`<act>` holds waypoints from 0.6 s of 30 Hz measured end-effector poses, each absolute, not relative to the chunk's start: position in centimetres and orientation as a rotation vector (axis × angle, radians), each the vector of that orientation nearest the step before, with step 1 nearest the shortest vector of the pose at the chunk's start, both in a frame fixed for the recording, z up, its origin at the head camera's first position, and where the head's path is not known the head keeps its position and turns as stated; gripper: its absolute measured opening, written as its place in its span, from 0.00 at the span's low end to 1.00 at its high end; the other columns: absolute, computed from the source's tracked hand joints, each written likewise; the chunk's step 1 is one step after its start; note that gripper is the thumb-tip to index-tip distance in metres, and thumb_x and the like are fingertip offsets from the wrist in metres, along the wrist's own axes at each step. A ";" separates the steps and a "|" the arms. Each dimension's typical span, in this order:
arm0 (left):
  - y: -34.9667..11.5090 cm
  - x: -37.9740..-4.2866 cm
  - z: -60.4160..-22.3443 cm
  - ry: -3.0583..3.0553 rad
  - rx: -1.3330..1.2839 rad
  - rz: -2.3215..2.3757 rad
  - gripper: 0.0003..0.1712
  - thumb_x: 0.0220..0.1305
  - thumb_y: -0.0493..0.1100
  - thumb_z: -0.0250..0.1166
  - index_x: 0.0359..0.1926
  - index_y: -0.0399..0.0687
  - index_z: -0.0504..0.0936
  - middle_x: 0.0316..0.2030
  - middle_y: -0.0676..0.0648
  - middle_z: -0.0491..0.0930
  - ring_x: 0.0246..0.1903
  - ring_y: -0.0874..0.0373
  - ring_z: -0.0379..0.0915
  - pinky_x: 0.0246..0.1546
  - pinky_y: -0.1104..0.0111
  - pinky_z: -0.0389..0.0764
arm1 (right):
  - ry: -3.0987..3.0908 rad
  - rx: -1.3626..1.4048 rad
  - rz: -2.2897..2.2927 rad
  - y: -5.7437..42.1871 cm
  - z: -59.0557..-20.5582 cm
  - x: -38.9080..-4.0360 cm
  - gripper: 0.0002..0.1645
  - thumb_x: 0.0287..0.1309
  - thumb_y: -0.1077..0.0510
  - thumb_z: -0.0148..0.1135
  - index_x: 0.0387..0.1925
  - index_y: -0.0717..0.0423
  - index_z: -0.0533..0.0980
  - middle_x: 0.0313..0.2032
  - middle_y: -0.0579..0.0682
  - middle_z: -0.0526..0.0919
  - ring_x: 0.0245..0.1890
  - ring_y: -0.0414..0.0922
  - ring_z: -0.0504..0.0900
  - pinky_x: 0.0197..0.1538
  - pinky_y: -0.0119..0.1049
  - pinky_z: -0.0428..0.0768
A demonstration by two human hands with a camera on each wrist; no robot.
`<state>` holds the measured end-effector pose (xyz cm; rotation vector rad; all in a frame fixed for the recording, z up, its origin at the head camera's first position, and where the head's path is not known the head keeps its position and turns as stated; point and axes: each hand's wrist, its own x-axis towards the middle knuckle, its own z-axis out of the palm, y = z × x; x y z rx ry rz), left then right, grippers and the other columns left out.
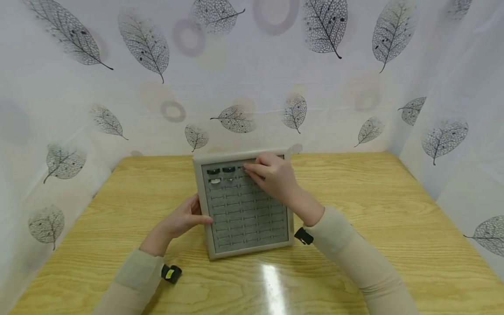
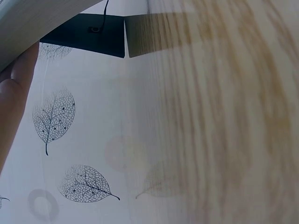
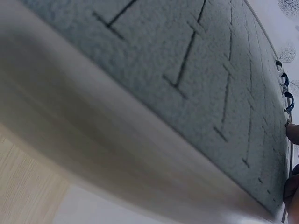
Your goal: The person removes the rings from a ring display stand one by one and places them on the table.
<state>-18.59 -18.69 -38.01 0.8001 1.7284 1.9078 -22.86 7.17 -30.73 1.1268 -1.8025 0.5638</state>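
A ring display board (image 1: 252, 218) with a pale frame and grey slotted padding stands tilted on the table. My left hand (image 1: 185, 218) grips its left edge, thumb over the front and the other fingers behind. Near the top, my right hand (image 1: 277, 177) pinches a small ring (image 1: 241, 168) at the third slot of the top row; the fingertips partly hide it. Two dark rings (image 1: 228, 169) sit in the slots to its left. Below them are a silver ring (image 1: 215, 180) and a smaller ring (image 1: 231, 179). The right wrist view shows the slots (image 3: 187, 60) up close.
The wooden table (image 1: 354, 197) runs back to a leaf-patterned curtain (image 1: 252, 78), which also hangs at both sides. Behind the board, a dark support flap (image 2: 88, 35) shows in the left wrist view.
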 end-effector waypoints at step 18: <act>-18.6 -18.6 -38.0 1.712 0.813 1.920 0.45 0.55 0.29 0.59 0.67 0.40 0.41 0.56 0.44 0.64 0.52 0.53 0.65 0.49 0.62 0.70 | -1.863 1.158 0.617 7.1 -30.8 -22.9 0.03 0.44 0.65 0.67 0.22 0.61 0.79 0.21 0.48 0.72 0.20 0.41 0.72 0.25 0.29 0.72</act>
